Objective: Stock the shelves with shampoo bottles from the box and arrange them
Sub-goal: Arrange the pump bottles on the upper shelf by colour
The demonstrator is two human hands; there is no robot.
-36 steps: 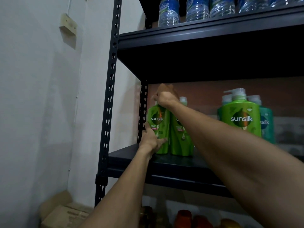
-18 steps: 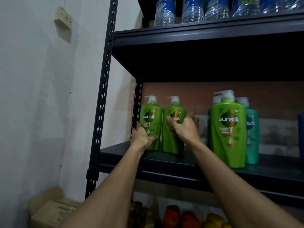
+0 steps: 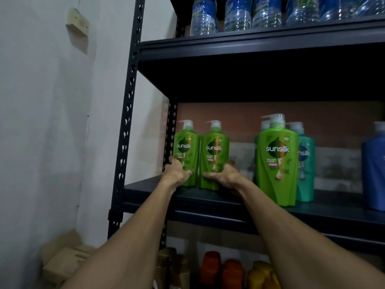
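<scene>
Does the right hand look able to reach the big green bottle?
Probably yes: the right hand, gripping a smaller bottle, has only bare shelf between it and the big green bottle.

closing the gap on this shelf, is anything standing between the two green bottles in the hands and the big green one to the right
Nothing visible. The shelf is bare between the right hand, gripping the nearer small green bottle, and the big green bottle.

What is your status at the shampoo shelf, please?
Left hand grips left green bottle low down. Right hand grips right green bottle. Both upright on shelf. Larger green bottle stands apart, rightward.
</scene>
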